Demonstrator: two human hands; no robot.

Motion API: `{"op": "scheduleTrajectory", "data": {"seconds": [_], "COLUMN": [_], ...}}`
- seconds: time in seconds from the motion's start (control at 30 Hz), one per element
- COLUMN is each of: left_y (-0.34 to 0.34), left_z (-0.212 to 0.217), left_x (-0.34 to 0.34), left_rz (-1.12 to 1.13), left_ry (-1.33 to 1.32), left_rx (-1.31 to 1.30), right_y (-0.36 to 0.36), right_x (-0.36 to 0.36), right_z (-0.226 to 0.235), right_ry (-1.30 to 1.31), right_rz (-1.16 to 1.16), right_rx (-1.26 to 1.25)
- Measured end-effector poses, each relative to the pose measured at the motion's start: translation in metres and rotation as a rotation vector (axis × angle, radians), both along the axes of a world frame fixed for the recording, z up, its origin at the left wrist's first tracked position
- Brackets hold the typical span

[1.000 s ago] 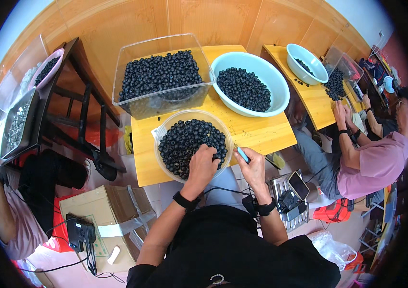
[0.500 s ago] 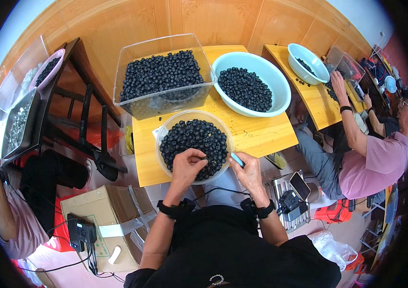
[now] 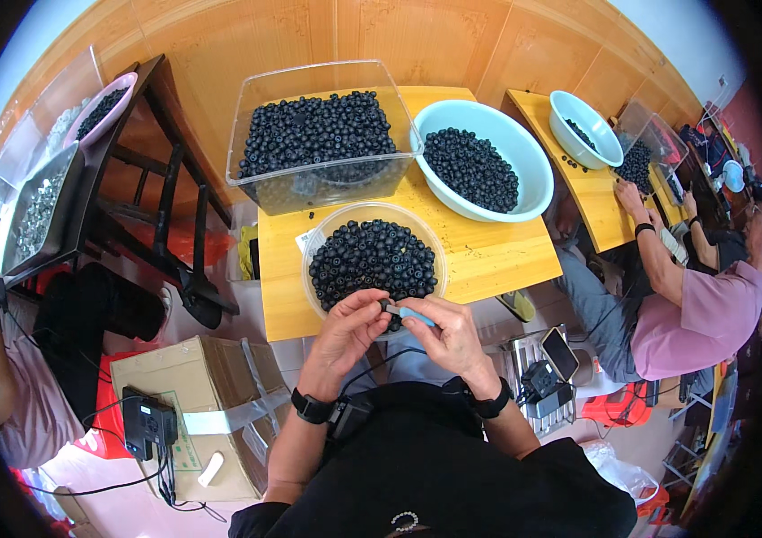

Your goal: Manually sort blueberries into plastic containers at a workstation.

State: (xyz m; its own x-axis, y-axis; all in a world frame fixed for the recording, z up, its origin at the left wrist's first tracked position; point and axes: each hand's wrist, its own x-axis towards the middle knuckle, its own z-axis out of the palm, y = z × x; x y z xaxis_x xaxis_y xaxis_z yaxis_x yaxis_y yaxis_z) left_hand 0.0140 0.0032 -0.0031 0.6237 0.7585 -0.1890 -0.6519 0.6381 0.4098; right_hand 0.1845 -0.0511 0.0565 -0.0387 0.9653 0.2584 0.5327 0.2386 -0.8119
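My left hand (image 3: 345,330) pinches a small round black piece (image 3: 385,306) between thumb and fingers, above the near edge of a clear round tub (image 3: 443,260). Gripped in my right hand (image 3: 454,337) is a small knife (image 3: 416,315) with a light-blue handle; its short grey blade meets the black piece. The tub is filled with similar black bead-like pieces (image 3: 367,254), some showing a hole. Behind it stands a clear rectangular bin (image 3: 331,195) heaped with the same pieces. A light-blue bowl (image 3: 539,175) to its right holds more.
These containers stand on a yellow wooden table (image 3: 497,260) with scattered dark crumbs. A taped cardboard box (image 3: 165,381) bearing a black device (image 3: 149,426) sits at lower left. On the right, a co-worker in a pink shirt (image 3: 704,309) works at another table; another person sits at left.
My hands have come together nearer my body, and the knife's blade now meets the black piece. The whole view has shifted slightly. The right co-worker's hand has moved lower.
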Motion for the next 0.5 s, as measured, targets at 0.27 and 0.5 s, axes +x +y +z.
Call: {"op": "scheduleTrajectory", "data": {"seconds": [0.27, 0.5], "left_y": [-0.0038, -0.0063], "left_z": [0.0024, 0.002], "left_x": [0.0001, 0.0005], "left_rz": [-0.021, -0.036], "left_ry": [-0.024, -0.056], "left_rx": [-0.007, -0.028], "right_y": [-0.004, -0.0034], "right_x": [-0.0032, -0.0032], "right_z": [0.0027, -0.0037], "right_ry": [-0.163, -0.127], "right_rz": [0.024, 0.003], "right_rx": [0.068, 0.152]}}
